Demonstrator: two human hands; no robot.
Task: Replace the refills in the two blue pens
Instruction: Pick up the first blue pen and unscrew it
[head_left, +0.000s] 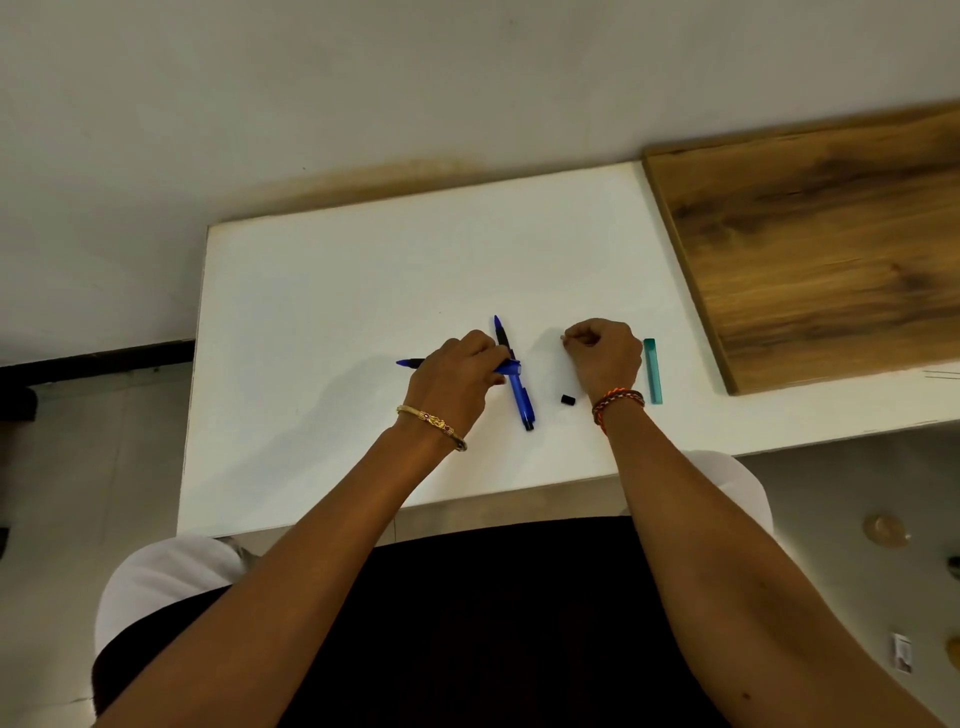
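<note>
Our left hand (457, 371) grips one blue pen (506, 368) crosswise, just above the white table (322, 364). The second pen (517, 384) lies under it, pointing away from us. Our right hand (605, 356) is clenched; we cannot tell what it pinches. A small black cap (568, 400) lies near that wrist, and a green case (652, 370) just beside the hand. No writing is readable.

The white table (322, 322) carries one blue pen (519, 389) at centre, a small black cap (568, 400) just right of it, a teal case (652, 371) further right, and a wooden board (810, 249) at far right.
</note>
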